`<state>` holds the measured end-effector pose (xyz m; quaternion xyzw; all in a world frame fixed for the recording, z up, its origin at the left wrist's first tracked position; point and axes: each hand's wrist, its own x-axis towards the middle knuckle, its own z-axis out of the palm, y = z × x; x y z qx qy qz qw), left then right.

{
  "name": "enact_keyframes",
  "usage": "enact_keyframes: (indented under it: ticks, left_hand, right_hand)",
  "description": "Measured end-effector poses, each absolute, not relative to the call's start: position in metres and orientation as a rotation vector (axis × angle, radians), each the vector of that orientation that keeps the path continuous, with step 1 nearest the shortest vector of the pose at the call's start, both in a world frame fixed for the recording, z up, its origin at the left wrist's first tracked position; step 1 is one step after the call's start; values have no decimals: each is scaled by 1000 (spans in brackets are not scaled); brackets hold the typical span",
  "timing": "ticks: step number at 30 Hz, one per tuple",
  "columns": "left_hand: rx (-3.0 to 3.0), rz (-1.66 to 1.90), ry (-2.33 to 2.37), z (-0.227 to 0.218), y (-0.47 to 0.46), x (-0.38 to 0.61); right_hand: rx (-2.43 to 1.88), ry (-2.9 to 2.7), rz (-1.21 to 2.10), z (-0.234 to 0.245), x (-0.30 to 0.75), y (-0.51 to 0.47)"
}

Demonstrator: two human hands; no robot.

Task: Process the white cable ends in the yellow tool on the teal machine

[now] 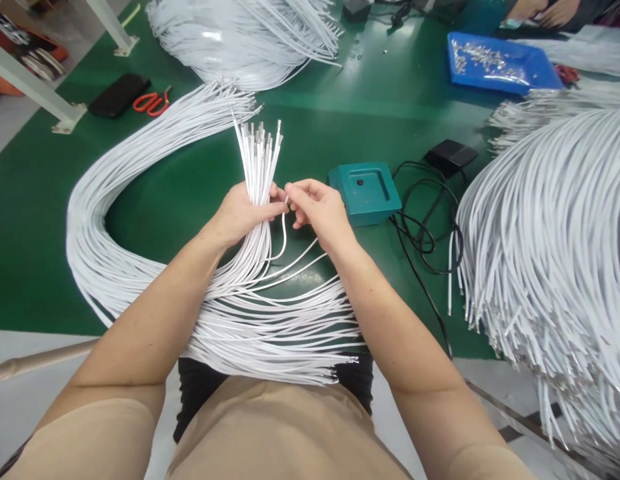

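Note:
My left hand (243,212) is wrapped round an upright bunch of white wires (259,160), whose metal-tipped ends stand up above the thumb. Close beside it, my right hand (317,210) pinches a single white wire (284,230) near its end; the tip is hidden by the fingers. The two hands almost touch. Below them, more loose white wires (285,327) spread across the table edge toward my lap. From the bunch, the long wires (87,213) curve in a wide loop to the left and back.
Right of my right hand sits a teal device (366,193) with black cables (425,233). Large wire bundles (550,220) hang at the right; another bundle (230,40) lies behind. Red-handled scissors (153,103), a black case (119,95) and a blue tray (500,79) of small metal parts are farther back. A co-worker's hands (545,12) show top right.

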<state>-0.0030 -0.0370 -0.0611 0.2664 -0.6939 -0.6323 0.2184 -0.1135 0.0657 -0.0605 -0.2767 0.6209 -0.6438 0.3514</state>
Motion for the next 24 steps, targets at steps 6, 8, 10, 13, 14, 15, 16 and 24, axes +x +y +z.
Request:
enact_keyframes:
  ticks: [6, 8, 10, 13, 14, 15, 16, 24]
  left_hand:
    - [699, -1961, -1827, -64, -36, -5]
    - [685, -2054, -1792, -63, -37, -5]
    - [680, -2066, -1780, -62, -38, -5]
    - [673, -2019, -1776, -62, -38, -4]
    - [673, -1993, -1779, -63, -38, -4]
    - [678, -1965, -1787, -63, -38, -4]
    - [686, -1937, -1798, -64, -37, -4]
    - [595, -1893, -1900, -61, -30, -3]
  right_hand:
    - [-699, 1493, -1780, -65, -110, 65]
    - [-639, 1419, -1798, -65, -110, 65]
    - [-570, 1311, -1795, -66, -109, 65]
    - [-480, 1158, -1759, -68, -108, 65]
    - [-462, 1133, -1750, -68, -107, 65]
    - [-452, 1127, -1747, -69, -106, 65]
    - [-449, 1137, -1752, -69, -106, 65]
    - [-508, 1234, -1654, -65, -109, 62]
